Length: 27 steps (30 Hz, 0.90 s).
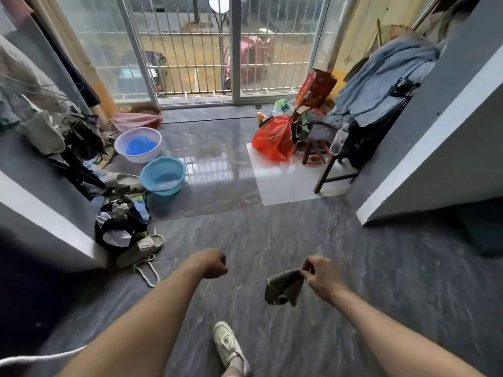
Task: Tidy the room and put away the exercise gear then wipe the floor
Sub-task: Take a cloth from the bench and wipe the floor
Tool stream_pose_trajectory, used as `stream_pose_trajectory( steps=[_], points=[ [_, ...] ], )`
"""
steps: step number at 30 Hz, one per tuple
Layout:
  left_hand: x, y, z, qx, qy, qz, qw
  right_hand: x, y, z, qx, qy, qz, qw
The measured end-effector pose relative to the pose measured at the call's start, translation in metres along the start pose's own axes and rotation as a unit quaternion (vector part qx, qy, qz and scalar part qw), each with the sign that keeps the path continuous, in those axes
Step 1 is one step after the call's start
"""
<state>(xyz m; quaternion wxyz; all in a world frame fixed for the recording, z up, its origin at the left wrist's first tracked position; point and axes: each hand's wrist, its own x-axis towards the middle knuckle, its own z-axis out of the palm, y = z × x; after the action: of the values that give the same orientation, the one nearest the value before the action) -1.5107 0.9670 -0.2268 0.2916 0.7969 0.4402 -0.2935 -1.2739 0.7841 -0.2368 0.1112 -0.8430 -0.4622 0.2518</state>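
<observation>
Nearest of all, one white sneaker stands on the grey streaked floor between two bare forearms. Ahead of it the left hand is curled into a loose fist with nothing in it, while the right hand pinches a small grey-green cloth by one corner, so that the rag hangs limp in the air just left of the fingers, above the floor. Left of the hands a white cord lies looped beside a pale slipper and a heap of dark clothes against the wall corner. Further on sit a light blue basin and, behind it, a white basin with something blue inside; clothes hang on hangers to their left. Across the room an orange plastic bag rests on a pale tile, near a small wooden stool, a clear bottle and a chair draped with blue cloth. Red boxes stand behind the bag. Farthest off, a barred sliding door closes the room
</observation>
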Motion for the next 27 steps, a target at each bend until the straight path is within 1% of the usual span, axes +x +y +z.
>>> stream_pose_trajectory(
  steps=[3,5,10,14,18,21,23,25,27],
  points=[
    [0.035,-0.016,-0.048,-0.007,0.002,-0.016,1.0,0.049,-0.02,-0.001,-0.01,-0.02,-0.001,1.0],
    [0.059,-0.023,-0.074,-0.014,0.012,-0.017,1.0,0.081,-0.032,-0.004,0.0,-0.009,-0.004,1.0],
    [0.104,-0.018,-0.096,-0.021,0.016,-0.007,1.0,0.145,-0.047,-0.009,0.016,-0.017,-0.001,1.0],
    [0.14,-0.017,-0.091,-0.042,0.011,-0.021,0.999,0.199,-0.049,-0.01,0.025,-0.033,-0.008,0.999],
    [0.177,-0.017,-0.078,-0.089,0.022,-0.062,0.994,0.25,-0.052,0.008,-0.007,-0.067,-0.041,0.997],
    [0.217,-0.025,-0.058,-0.102,0.012,-0.106,0.989,0.292,-0.039,0.049,0.01,-0.104,-0.048,0.993],
    [0.252,-0.035,-0.039,-0.073,-0.005,-0.12,0.99,0.32,-0.026,0.082,0.0,-0.128,-0.059,0.99],
    [0.295,-0.05,-0.022,-0.052,-0.01,-0.134,0.989,0.349,-0.013,0.114,0.013,-0.127,-0.057,0.99],
    [0.345,-0.065,-0.002,-0.062,-0.003,-0.15,0.987,0.379,0.002,0.149,0.041,-0.109,-0.046,0.992]
  ],
)
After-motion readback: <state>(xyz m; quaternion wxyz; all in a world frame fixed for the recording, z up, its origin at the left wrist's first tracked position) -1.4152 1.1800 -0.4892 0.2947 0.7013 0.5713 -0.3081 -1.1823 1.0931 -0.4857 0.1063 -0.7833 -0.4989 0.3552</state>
